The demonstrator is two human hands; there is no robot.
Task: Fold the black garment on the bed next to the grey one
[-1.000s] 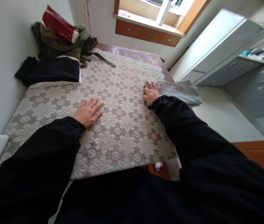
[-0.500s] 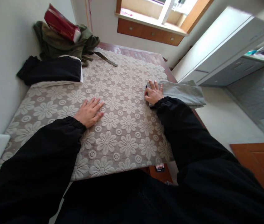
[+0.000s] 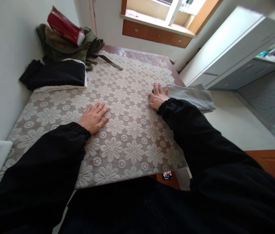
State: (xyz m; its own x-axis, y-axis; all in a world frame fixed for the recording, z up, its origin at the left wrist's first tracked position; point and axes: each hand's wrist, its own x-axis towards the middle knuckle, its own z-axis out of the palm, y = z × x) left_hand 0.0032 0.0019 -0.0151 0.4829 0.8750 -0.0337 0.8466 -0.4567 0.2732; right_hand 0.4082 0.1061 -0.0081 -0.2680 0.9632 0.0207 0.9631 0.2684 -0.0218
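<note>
Folded grey cloth [image 3: 193,97] lies at the right edge of the counter [image 3: 149,57], its outer end reaching past that edge. The right hand [image 3: 159,97] rests on its inner end, grip open, fingers spread. The left hand [image 3: 93,117] lies flat and open on the flowered tablecloth [image 3: 133,150], which stretches broadly between both hands. Black clothing [image 3: 59,74] and a green bag [image 3: 56,48] sit along the left wall

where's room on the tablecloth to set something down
Bare tablecloth lies between the left hand and right hand, and on to the near edge. Crowded: far left, with green bag and folded black cloth; right side, with gray cloth.
</note>
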